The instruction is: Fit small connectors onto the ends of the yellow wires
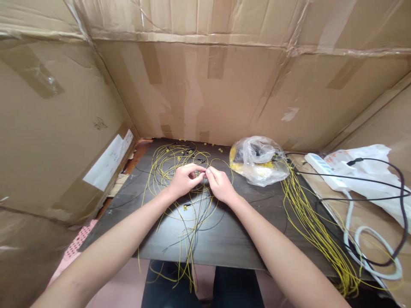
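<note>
Over the middle of the dark table, my left hand (186, 180) and my right hand (220, 184) meet with thumbs and forefingers pinched together. Whatever small piece sits between the fingertips is mostly covered and too small to name. Beneath and around both hands spreads a loose tangle of thin yellow wires (154, 169), some hanging over the front table edge. Small black connectors (199, 161) on wire ends lie just behind my hands. A wire end with a small yellow piece (185, 207) rests in front of them.
A clear plastic bag (263, 167) with yellow and black contents stands at the back right. From it a thick bundle of yellow wires (308, 226) runs over the right side. A white power strip (324, 171) and black cables (403, 205) lie beyond. Cardboard walls (192, 94) enclose the table (253, 231).
</note>
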Motion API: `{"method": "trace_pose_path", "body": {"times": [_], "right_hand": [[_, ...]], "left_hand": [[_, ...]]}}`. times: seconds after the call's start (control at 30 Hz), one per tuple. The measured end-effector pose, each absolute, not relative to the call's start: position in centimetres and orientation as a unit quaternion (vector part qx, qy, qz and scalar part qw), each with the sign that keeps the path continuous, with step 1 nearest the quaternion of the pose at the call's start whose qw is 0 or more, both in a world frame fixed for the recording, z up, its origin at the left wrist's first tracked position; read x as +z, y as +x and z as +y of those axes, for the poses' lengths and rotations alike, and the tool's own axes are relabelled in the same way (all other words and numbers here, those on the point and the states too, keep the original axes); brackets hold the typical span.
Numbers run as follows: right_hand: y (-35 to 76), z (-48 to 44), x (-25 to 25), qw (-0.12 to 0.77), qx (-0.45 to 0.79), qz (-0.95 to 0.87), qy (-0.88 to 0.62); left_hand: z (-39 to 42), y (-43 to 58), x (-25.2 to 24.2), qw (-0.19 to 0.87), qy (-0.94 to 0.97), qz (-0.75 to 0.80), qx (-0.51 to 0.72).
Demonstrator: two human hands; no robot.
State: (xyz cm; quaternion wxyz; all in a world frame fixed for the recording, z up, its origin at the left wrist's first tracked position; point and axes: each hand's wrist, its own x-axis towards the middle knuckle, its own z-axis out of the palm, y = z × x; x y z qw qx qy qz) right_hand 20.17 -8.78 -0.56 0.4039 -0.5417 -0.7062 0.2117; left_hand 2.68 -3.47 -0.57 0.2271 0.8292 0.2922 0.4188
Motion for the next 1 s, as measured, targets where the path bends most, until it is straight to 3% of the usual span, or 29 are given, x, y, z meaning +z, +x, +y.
{"method": "trace_pose_path", "body": {"times": [1.0], "right_hand": [[20.12,-8.88,-0.45,0.406,0.236,-0.696,-0.543]], "left_hand": [[-4.06,2.83,-0.14,0.224,0.827,0.309,0.413]]}}
